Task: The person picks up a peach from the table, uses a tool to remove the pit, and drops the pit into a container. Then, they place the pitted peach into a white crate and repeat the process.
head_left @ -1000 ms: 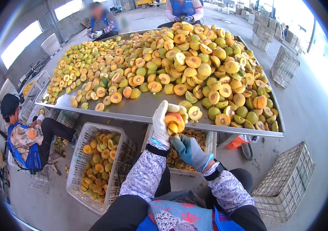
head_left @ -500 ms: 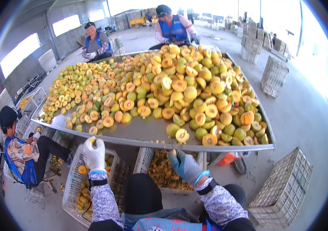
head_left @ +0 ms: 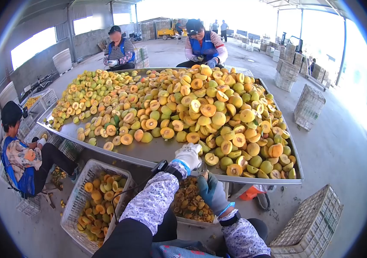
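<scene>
My left hand (head_left: 188, 156), in a white glove, reaches over the near rim of a metal table (head_left: 149, 151), right at a heap of halved stone fruit (head_left: 209, 110) with yellow-green skin and orange flesh. Its fingertips are mostly hidden behind the back of the glove. In a blue-grey glove, my right hand (head_left: 212, 193) is closed just below the rim, with a thin metal tool partly showing at its fingertips. Under that hand sits a crate of dark fruit scraps (head_left: 191, 198). A white crate (head_left: 78, 199) with orange fruit halves stands below to the left.
Two people in blue vests (head_left: 121, 51) (head_left: 203, 45) sit across the table. Another person (head_left: 22, 159) sits at the left beside crates. An upturned crate (head_left: 310, 223) lies at lower right, a standing crate (head_left: 309, 106) farther back. Something orange (head_left: 251, 192) is under the table.
My left hand has moved from above the left crate, where it held a yellow fruit piece, rightward to the heap. My right hand stays near the rim. The view has shifted slightly.
</scene>
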The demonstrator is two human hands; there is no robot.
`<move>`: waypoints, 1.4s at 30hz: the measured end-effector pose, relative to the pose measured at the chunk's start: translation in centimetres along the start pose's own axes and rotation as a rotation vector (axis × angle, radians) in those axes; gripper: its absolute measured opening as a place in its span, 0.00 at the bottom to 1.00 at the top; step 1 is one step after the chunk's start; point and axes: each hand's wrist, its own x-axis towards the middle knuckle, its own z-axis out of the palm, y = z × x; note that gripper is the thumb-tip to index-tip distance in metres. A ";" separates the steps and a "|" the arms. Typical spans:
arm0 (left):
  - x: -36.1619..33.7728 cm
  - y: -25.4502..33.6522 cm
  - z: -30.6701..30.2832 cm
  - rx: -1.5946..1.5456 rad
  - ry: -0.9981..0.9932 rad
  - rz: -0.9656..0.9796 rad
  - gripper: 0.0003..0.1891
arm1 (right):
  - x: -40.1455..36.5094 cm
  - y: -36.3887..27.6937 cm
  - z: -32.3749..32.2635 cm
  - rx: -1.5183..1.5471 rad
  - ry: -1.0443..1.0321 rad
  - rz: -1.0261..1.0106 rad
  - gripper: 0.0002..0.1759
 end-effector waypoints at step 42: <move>-6.6 2.0 0.4 -1.779 0.409 -0.059 0.22 | 0.6 1.5 4.5 0.393 -0.123 0.215 0.20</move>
